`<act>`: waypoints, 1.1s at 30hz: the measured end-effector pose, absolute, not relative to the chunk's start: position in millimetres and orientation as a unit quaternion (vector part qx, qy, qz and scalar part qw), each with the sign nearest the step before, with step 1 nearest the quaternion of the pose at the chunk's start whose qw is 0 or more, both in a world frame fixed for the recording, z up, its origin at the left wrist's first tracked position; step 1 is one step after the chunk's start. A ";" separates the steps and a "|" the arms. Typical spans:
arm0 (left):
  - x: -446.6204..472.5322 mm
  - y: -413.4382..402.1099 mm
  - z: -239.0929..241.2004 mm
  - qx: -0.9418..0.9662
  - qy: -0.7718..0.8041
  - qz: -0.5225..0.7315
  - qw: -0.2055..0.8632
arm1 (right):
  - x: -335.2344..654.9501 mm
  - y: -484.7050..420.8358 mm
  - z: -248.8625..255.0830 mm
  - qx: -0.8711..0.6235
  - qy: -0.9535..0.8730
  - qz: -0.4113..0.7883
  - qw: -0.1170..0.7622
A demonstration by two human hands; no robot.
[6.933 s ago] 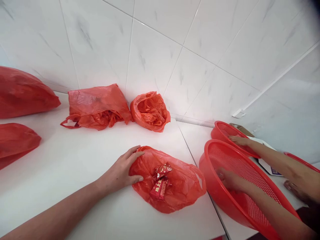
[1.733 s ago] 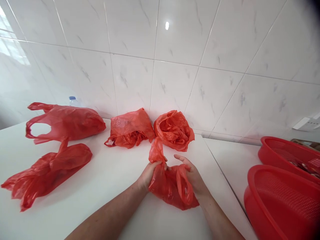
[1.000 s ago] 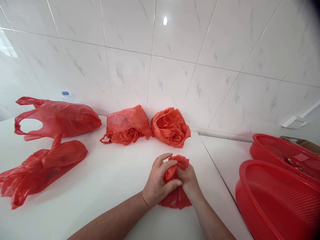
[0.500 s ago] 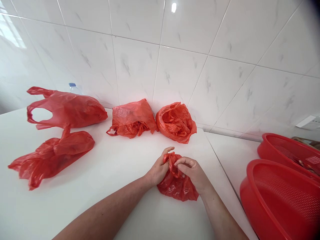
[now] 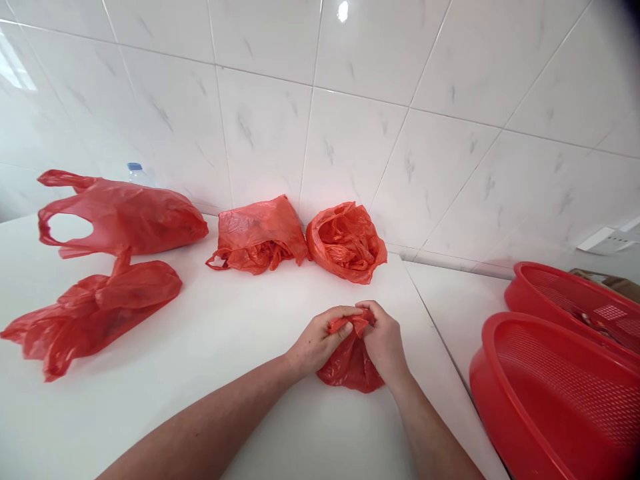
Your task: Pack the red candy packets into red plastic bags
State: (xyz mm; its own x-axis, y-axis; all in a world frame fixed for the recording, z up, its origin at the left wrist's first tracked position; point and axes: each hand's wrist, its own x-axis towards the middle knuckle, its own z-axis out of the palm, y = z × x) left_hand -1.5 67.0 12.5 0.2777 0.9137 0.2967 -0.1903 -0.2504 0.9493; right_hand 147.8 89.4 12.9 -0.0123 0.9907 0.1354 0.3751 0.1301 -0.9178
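A small red plastic bag (image 5: 350, 370) rests on the white table (image 5: 240, 313), its top gathered between both hands. My left hand (image 5: 319, 339) is closed on the left side of the bunched top, thumb pressed over the plastic. Across from it, my right hand (image 5: 384, 339) grips the right side with curled fingers. The fingertips of the two hands nearly meet at the top of the bag. What lies inside the bag is hidden.
Two red plastic bags, one bulging (image 5: 135, 217) and one knotted (image 5: 115, 293), lie at the left. Near the tiled wall sit a folded-over bag (image 5: 260, 233) and an open bag stuffed with plastic (image 5: 347, 243). A bottle (image 5: 137, 175) stands behind. Red baskets (image 5: 505, 393) occupy the right.
My right hand has gone from loosely spread fingers to a grip on the bag's top. My left fingers have folded over the plastic. The view has shifted slightly right.
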 end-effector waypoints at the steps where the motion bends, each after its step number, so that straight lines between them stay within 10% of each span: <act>1: -0.4 67.0 10.6 0.611 0.311 0.513 0.516 | 148.1 88.8 12.9 -0.548 -0.622 0.355 0.433; 14: -2.0 78.7 -8.6 0.653 0.371 0.553 0.360 | 166.4 100.2 18.6 -0.375 -0.478 0.647 0.461; 24: -34.2 51.4 -0.2 0.819 0.308 0.427 0.227 | 205.9 132.4 -13.0 -0.606 -0.495 0.347 0.517; 33: -41.9 31.2 -5.8 0.857 0.326 0.394 0.066 | 206.8 137.5 -24.3 -0.607 -0.557 0.305 0.479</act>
State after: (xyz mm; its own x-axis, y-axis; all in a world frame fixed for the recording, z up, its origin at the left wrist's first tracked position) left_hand -41.9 31.2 -5.8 0.4758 0.6107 0.6329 0.5073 -0.7784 0.3697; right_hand 206.8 137.5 -24.3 0.1939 0.9674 0.1631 0.3838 0.0782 -0.9201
